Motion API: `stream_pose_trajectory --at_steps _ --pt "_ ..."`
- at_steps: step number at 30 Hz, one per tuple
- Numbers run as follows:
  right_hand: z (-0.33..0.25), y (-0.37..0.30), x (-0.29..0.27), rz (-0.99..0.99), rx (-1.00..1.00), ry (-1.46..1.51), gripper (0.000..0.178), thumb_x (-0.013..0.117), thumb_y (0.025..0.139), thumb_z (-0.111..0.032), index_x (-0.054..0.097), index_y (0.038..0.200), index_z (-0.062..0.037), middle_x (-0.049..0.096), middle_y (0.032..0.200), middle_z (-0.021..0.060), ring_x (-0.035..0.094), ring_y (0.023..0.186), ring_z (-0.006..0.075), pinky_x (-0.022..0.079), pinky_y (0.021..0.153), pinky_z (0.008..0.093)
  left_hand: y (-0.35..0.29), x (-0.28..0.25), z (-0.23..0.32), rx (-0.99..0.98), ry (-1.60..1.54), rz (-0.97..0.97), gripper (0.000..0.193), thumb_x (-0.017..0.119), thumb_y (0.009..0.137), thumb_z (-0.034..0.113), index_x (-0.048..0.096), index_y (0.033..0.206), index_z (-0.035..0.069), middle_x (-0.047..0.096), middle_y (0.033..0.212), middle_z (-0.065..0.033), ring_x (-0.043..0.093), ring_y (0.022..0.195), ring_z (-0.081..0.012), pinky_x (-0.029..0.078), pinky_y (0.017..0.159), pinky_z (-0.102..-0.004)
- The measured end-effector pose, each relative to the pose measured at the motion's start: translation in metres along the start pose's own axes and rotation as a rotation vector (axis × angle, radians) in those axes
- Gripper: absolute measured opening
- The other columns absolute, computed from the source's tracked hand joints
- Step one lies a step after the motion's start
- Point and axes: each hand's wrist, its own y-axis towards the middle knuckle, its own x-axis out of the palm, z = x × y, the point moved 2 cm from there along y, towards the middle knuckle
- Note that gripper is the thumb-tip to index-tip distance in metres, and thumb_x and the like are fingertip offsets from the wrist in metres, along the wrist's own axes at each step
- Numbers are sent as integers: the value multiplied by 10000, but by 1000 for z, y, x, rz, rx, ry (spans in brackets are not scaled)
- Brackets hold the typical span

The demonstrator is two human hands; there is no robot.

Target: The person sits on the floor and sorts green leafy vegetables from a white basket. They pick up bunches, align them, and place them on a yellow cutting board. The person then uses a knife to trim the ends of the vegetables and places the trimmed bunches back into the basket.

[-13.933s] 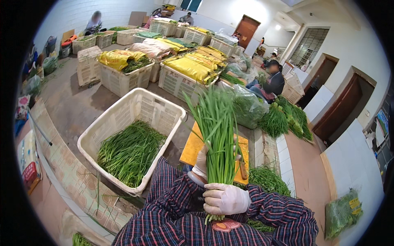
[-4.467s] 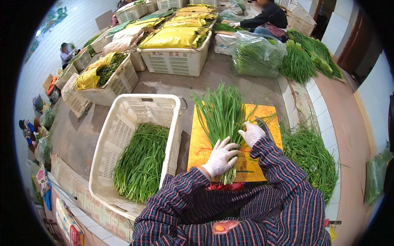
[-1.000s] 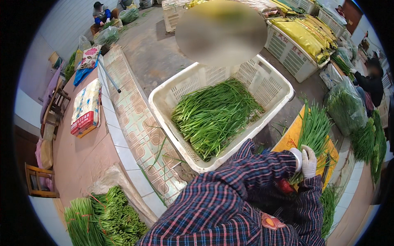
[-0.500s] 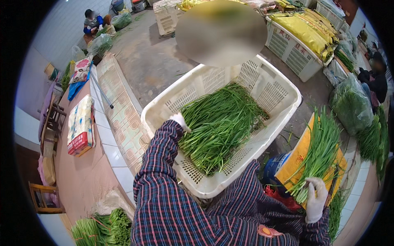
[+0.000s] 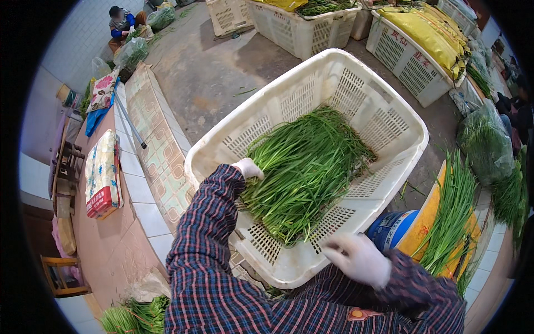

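A white slatted crate (image 5: 295,268) stands before the person, and a heap of long green leaves (image 5: 311,172) lies along its floor. The gloved left hand (image 5: 248,168) reaches over the crate's left rim and touches the heap's left end; its fingertips are hidden, so I cannot tell whether they pinch any leaves. The gloved right hand (image 5: 356,257), blurred, is at the crate's near right corner, loosely curled, with nothing visible in it; I cannot tell whether thumb and fingers meet.

The left sleeve (image 5: 206,209) covers part of the crate's left rim. Just right of the crate, a blue bucket (image 5: 389,228) and a tilted yellow board (image 5: 427,224) take up the space; a bundle of green stalks (image 5: 451,214) lies across the board. Farther right of the crate is a clear bag of greens (image 5: 485,145). Beyond the crate's far side are a crate topped with greens (image 5: 303,30) and another under yellow sheeting (image 5: 411,64). Well left of the crate lie a dark pole (image 5: 129,118) and a red-ended package (image 5: 103,173); a seated person (image 5: 121,28) is at the far left.
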Motion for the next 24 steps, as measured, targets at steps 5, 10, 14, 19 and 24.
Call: stream_pose_trajectory --at_steps 5,10,14,19,24 --pt "54 137 59 -332 677 763 872 549 820 -583 199 1402 -36 304 1390 233 387 1235 360 405 950 476 -54 22 21 30 -441 -100 249 749 674 203 662 839 39 590 715 -17 489 549 -124 420 510 -294" --pt "82 169 97 -270 854 912 1136 564 698 -730 44 1447 -52 96 1479 250 231 1308 473 313 984 607 -93 67 31 -7 -667 -210 267 737 712 279 649 855 71 578 655 5 473 499 -113 384 463 -249" --pt "100 177 120 -285 744 1081 823 643 788 -531 365 1332 21 558 1193 181 543 1069 269 406 928 478 -108 121 38 182 -660 -342 405 687 757 342 602 936 -11 615 724 -67 573 557 -165 498 522 -304" --pt "112 162 99 -112 679 775 348 682 811 -230 595 1023 32 635 915 142 613 752 232 504 670 358 -148 109 60 217 -402 -659 632 626 810 480 520 1129 -55 628 910 -156 652 754 -220 565 658 -316" --pt "51 101 33 -300 663 1168 263 621 850 -221 620 989 3 648 834 112 609 591 175 506 521 287 -201 63 44 468 -840 -646 476 411 968 367 479 1180 -53 637 921 -147 650 786 -211 556 676 -304"
